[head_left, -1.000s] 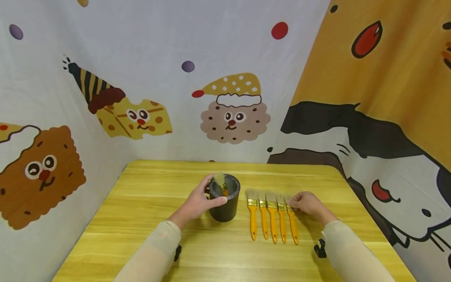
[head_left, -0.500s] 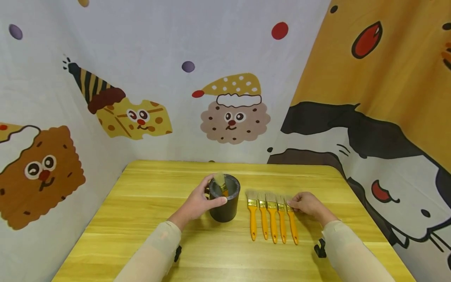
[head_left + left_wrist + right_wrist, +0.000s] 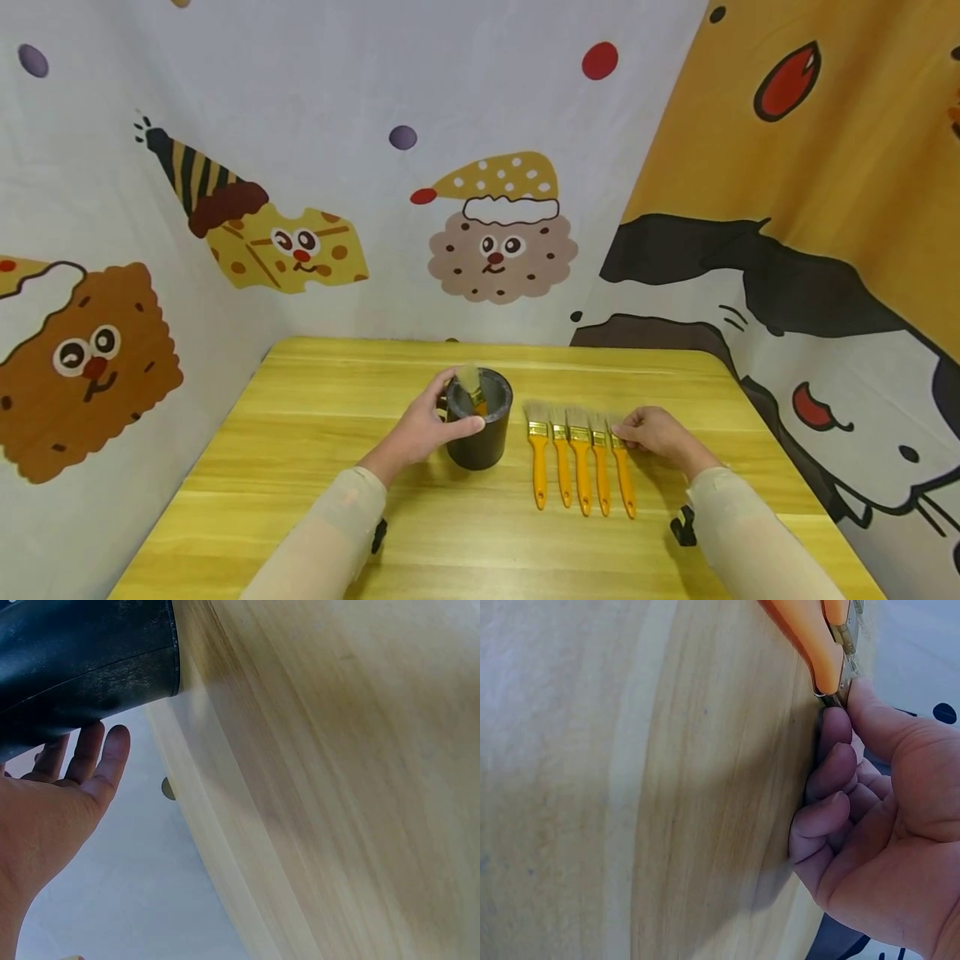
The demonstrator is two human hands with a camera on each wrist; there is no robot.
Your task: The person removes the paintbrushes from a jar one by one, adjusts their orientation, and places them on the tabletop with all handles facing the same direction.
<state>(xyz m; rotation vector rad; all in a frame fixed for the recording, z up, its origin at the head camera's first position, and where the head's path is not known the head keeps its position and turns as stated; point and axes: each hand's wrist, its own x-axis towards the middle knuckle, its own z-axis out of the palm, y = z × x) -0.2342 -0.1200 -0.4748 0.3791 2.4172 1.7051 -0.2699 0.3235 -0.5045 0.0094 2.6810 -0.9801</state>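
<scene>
A black cup stands upright on the table, with one paintbrush leaning inside it, bristles up. My left hand grips this cup from the left, thumb over the front of the rim and fingers round the far side. Right of the cup, several paintbrushes with orange handles lie side by side, bristles pointing away from me. Thumb and forefinger of my right hand pinch the rightmost paintbrush at its metal band. In the right wrist view the other fingers curl close to the tabletop, beside the brush's orange handle.
The wooden table has yellowish grain and rounded far corners. Behind it and along both sides hangs a curtain with cartoon prints. A dark strap piece shows under the right wrist, another under the left.
</scene>
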